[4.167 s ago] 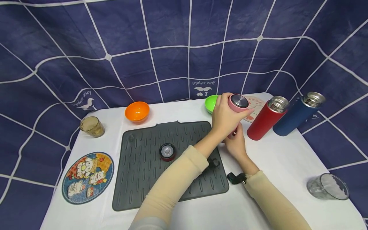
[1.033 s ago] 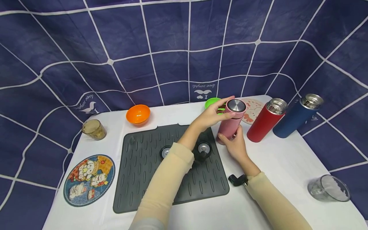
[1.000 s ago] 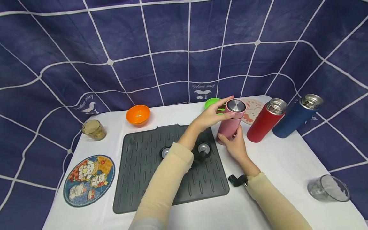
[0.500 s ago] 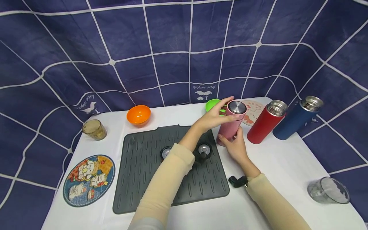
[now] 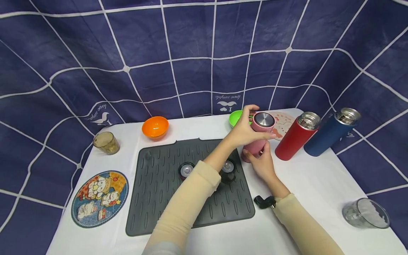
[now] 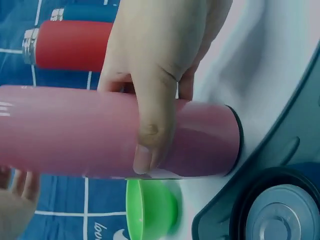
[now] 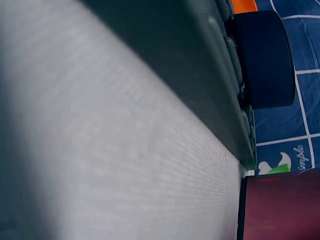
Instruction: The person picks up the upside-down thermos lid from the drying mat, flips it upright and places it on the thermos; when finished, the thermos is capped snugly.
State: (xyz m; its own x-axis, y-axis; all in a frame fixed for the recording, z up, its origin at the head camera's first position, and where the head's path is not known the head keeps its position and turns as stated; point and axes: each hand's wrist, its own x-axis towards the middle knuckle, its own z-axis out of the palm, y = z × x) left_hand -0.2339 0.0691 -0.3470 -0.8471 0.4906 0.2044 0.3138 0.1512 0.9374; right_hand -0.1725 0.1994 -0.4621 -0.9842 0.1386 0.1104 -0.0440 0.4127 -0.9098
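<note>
A pink thermos (image 5: 254, 147) stands upright just right of the dark grey mat (image 5: 159, 209). My left hand (image 5: 243, 131) holds it by the lid (image 5: 264, 119), fingers on the far side and thumb across the front. Lower down, my right hand (image 5: 264, 163) grips the body near the base. In the left wrist view, the right hand's thumb (image 6: 152, 135) wraps the pink body, and fingertips of the left hand (image 6: 17, 200) show near the top. Only the thermos's base (image 7: 280, 207) appears in the right wrist view; neither hand does.
Two round stoppers (image 5: 186, 170) lie on the mat, one partly behind the left arm. Lidless red (image 5: 296, 138) and blue (image 5: 331, 132) thermoses stand right. Around are green (image 5: 235, 118) and orange (image 5: 155, 127) bowls, amber (image 5: 106, 143) and clear (image 5: 364, 212) glasses, and a cartoon placemat (image 5: 100, 199).
My left hand has turned about the lid over the last half second; its thumb has swung lower and farther right across the front. The right hand keeps its grip on the thermos body.
</note>
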